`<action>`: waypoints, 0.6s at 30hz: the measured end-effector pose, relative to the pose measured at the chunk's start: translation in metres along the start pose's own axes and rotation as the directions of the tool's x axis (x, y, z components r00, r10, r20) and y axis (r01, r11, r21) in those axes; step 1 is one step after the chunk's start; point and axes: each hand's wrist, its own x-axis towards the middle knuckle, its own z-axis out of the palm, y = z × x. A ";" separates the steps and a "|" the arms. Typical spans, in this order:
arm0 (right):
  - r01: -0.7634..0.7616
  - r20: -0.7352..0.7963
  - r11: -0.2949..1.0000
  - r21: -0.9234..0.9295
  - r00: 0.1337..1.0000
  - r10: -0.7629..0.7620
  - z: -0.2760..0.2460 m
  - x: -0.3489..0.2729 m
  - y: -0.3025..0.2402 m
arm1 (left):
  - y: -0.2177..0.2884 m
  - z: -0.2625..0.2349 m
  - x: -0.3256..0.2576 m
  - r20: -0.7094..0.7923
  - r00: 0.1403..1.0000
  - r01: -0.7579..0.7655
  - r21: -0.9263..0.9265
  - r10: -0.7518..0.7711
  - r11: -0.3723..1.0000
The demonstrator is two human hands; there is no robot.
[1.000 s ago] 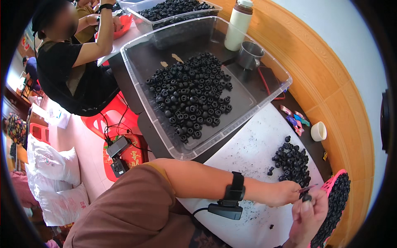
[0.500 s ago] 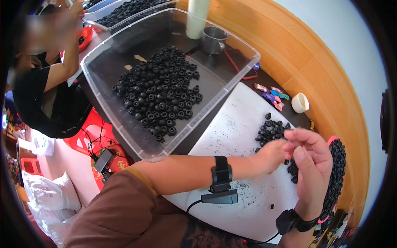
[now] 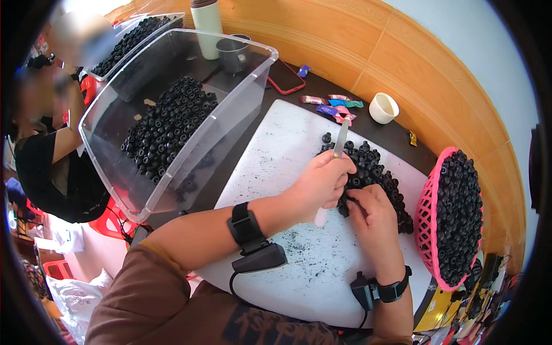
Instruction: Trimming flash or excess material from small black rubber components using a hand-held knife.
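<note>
The left hand is clenched around one slim metal blade with a white handle, pointing to twelve o'clock. The right hand pinches one small black ring from the single pile of black rings on the white surface; one pink basket lies at three o'clock.

Clear plastic bin tilted at left, loaded with black rings; pink basket at right, full too. White cup, candy wrappers, red-edged phone on the counter.

A dark table stands against a curved wooden wall panel below a pale wall.
</note>
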 end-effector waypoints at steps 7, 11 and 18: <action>0.051 0.050 0.999 -0.018 0.997 -0.050 -0.001 -0.002 0.001 | -0.003 0.003 0.001 0.037 0.999 0.000 0.067 -0.003 0.998; 0.084 0.027 0.996 -0.021 0.996 -0.083 0.004 -0.001 0.007 | -0.004 0.002 0.003 0.043 0.999 -0.005 0.068 0.002 0.998; -0.277 0.132 0.546 0.790 0.948 0.290 -0.003 -0.011 0.006 | -0.002 0.009 -0.008 0.053 0.997 -0.069 0.091 0.065 0.993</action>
